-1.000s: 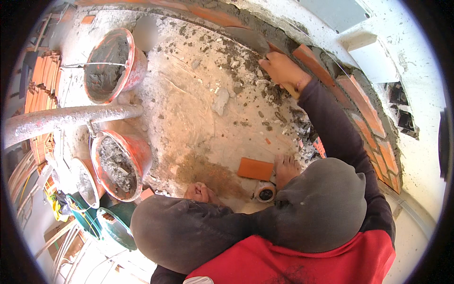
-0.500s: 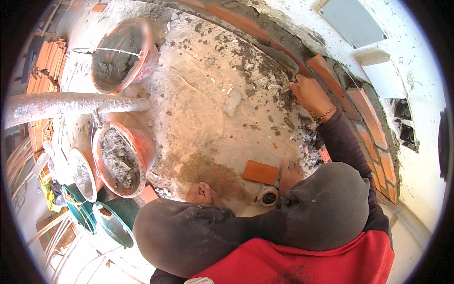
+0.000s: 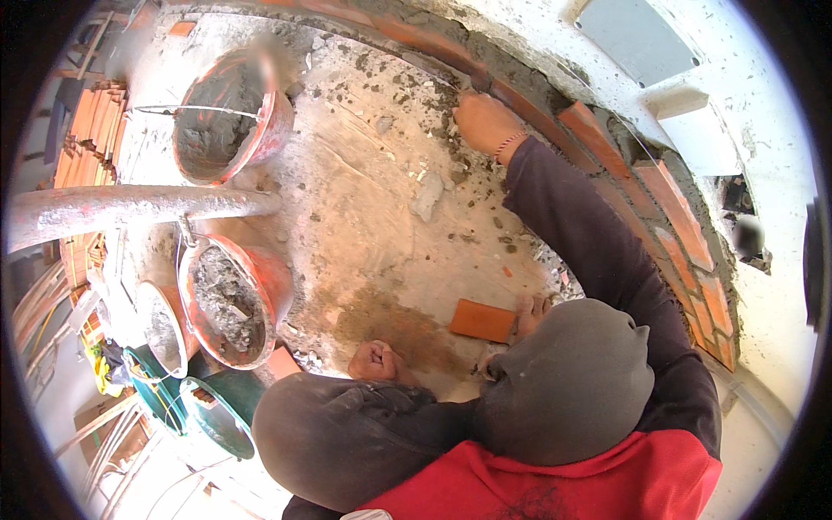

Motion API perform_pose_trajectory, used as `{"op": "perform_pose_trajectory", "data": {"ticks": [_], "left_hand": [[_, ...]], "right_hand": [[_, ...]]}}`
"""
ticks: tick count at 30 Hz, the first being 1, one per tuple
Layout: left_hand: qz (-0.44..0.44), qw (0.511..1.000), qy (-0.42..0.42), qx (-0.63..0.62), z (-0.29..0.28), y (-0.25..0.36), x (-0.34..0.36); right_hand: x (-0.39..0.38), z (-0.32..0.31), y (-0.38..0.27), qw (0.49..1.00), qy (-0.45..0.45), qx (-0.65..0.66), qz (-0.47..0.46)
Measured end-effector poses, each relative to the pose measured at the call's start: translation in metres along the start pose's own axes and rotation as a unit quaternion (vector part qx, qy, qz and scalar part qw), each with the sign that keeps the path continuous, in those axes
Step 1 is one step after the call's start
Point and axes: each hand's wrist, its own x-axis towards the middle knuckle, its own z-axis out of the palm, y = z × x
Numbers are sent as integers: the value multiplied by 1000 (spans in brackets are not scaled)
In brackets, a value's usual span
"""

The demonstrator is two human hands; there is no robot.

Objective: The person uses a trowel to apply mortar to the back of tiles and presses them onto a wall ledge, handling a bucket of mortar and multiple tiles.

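My right hand (image 3: 487,124) is closed beside the foot of a low course of orange bricks (image 3: 537,121) at the upper middle. The trowel it grips is mostly hidden, its blade hard to tell from the grey mortar (image 3: 494,56) behind the bricks. Dark sleeve and a thin bracelet show at the wrist. No part of my left hand is visible. Between my knees a loose orange tile (image 3: 482,321) lies flat on the dusty floor (image 3: 364,225), close to my bare foot (image 3: 531,313).
At the left stand a bucket of wet mortar (image 3: 217,134) and another with grey rubble (image 3: 227,308). A mortar-crusted pole (image 3: 139,212) runs between them. Green buckets (image 3: 217,420) and stacked tiles (image 3: 91,130) lie farther left. Crumbs of mortar litter the floor. A white wall (image 3: 737,52) rises at the right.
My right hand, with the trowel, has moved left and away from me along the brick course. My right knee has shifted slightly left, covering a small round object on the floor.
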Motion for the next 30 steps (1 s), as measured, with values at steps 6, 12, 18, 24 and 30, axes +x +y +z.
{"op": "perform_pose_trajectory", "data": {"ticks": [6,12,18,24,30], "left_hand": [[7,999,7,35,-6,15,2],[46,998,29,34,-5,16,5],[45,998,31,7,2,7,2],[47,998,25,36,-10,-2,-2],[7,999,39,28,-16,12,-2]], "right_hand": [[-39,-15,-33,1000,0,24,-17],[-35,-21,9,998,-35,16,59],[8,-13,10,998,-41,39,25],[-23,-20,-31,986,29,108,-126],[-92,-15,-21,995,19,57,-83]]}}
